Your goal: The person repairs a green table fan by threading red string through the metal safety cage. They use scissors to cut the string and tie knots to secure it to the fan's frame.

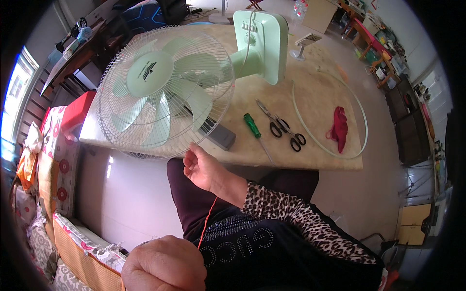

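My left hand [165, 263] is a closed fist low in the view, close to the camera; a thin orange cord [206, 222] meets its edge. Upward, the cord disappears under the wrist of my right hand [204, 167]. That hand is palm up with curled fingers, its thumb and index fingertip at the lower rim of the wire guard of a pale green electric fan [150, 72]. Whether it pinches the wire or the cord is unclear. The fan lies on a table, its square base [260, 47] tipped up on edge.
A green-handled screwdriver [252, 125], two pairs of scissors [278, 125], a red cloth [339, 129] and a pale green hoop [365, 125] lie on the table [255, 160]. A grey box [220, 136] sits partly beneath the guard. A phone stand [298, 54] stands behind.
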Tool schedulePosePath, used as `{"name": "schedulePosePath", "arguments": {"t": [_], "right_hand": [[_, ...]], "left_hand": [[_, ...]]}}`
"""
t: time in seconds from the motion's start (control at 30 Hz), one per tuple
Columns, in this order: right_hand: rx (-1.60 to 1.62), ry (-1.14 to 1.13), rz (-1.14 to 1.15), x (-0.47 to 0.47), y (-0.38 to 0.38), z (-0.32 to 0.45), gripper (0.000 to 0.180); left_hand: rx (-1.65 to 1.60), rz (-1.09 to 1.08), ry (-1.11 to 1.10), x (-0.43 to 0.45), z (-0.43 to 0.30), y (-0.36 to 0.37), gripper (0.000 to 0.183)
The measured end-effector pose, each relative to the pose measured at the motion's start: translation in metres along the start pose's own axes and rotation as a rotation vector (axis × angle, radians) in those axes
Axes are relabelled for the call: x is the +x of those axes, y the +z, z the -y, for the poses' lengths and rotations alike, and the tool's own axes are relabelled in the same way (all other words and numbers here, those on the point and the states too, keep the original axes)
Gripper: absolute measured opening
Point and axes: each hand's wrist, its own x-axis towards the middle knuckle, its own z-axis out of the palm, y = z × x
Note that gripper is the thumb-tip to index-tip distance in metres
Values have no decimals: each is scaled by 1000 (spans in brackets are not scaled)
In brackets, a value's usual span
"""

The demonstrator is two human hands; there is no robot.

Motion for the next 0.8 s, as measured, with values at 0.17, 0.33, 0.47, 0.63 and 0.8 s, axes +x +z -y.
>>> {"name": "schedulePosePath", "arguments": {"t": [0.17, 0.33, 0.47, 0.63, 0.8], "right_hand": [[39, 16, -21, 0, 1, 1, 16], [-22, -14, 24, 1, -4, 3, 18], [-25, 20, 16, -1, 2, -4, 18], [-27, -6, 19, 1, -4, 1, 19], [-23, 9, -4, -3, -7, 0, 19]], "left_hand": [[206, -4, 58, 15, -2, 6, 10], [193, -13, 179, 10, 6, 4, 10], [205, -23, 178, 8, -1, 9, 10], [108, 72, 98, -3, 2, -6, 10], [24, 50, 97, -6, 4, -1, 7]]}}
